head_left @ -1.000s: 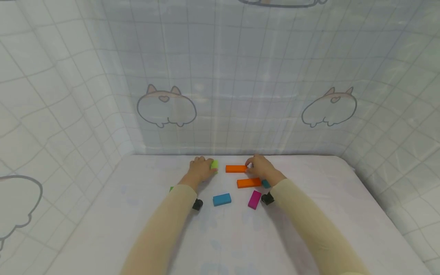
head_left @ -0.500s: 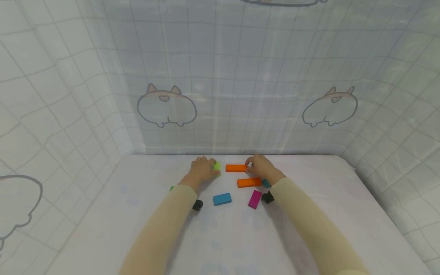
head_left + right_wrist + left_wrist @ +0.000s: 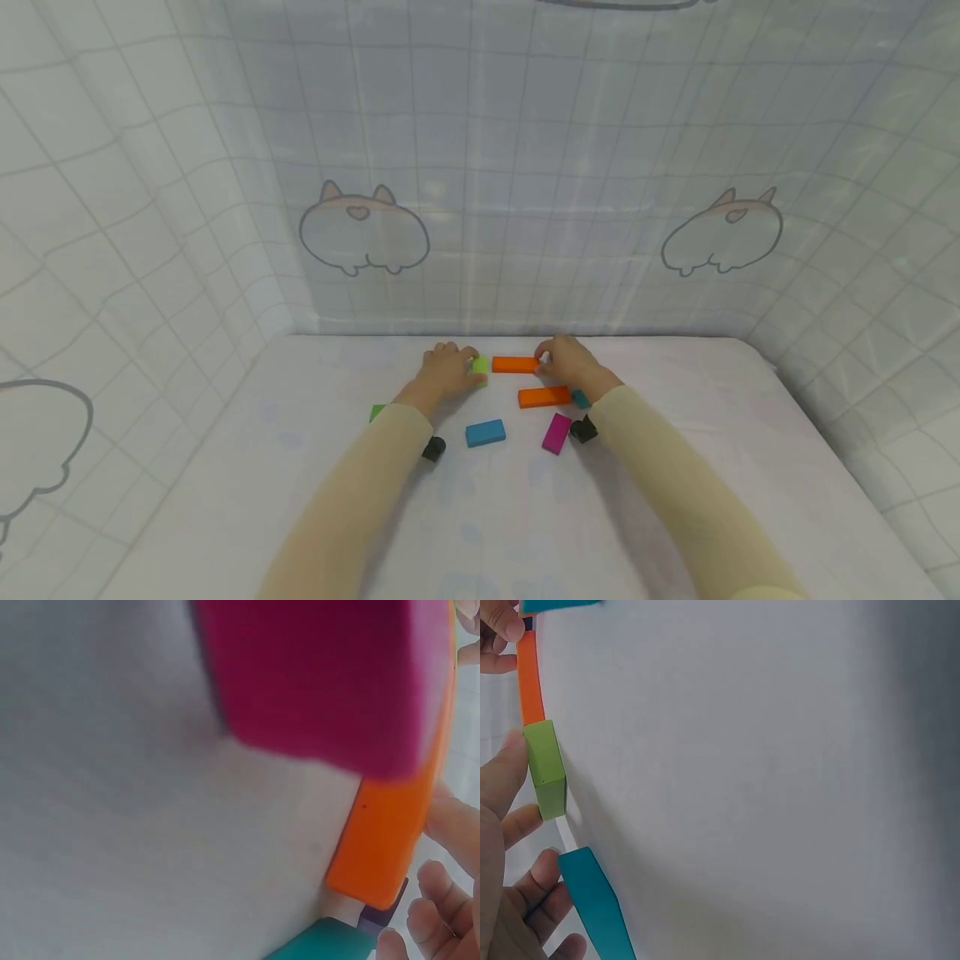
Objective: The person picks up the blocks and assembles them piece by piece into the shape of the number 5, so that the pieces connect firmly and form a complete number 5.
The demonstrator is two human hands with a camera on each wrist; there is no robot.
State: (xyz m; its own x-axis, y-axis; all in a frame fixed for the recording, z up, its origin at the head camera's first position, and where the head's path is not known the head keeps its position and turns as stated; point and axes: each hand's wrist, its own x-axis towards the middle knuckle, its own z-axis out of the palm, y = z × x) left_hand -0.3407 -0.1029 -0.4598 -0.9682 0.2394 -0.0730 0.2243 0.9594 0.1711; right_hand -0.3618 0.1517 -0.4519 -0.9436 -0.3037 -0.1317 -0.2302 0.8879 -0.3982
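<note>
My left hand [image 3: 445, 372] pinches a lime-green block [image 3: 481, 371] between thumb and index finger near the back of the table. Just right of it lies an orange block [image 3: 514, 365]; in the left wrist view the green block's end [image 3: 545, 754] meets or nearly meets it. My right hand [image 3: 568, 365] has thumb and index finger at the orange block's right end, apparently gripping it. A dark block [image 3: 381, 915] shows near the right fingers. In the left wrist view a teal block [image 3: 596, 904] lies beside the other left fingers.
Closer lie a second orange block [image 3: 544, 397], a blue block [image 3: 485, 433] and a magenta block [image 3: 557, 434]. A teal block [image 3: 581, 399] and a green block [image 3: 377, 412] are partly hidden by the arms. Black cameras sit under both wrists. A patterned curtain [image 3: 480, 250] rises behind.
My left hand has slid slightly right with the lime-green block, narrowing the gap to the orange block. The right hand stays almost still.
</note>
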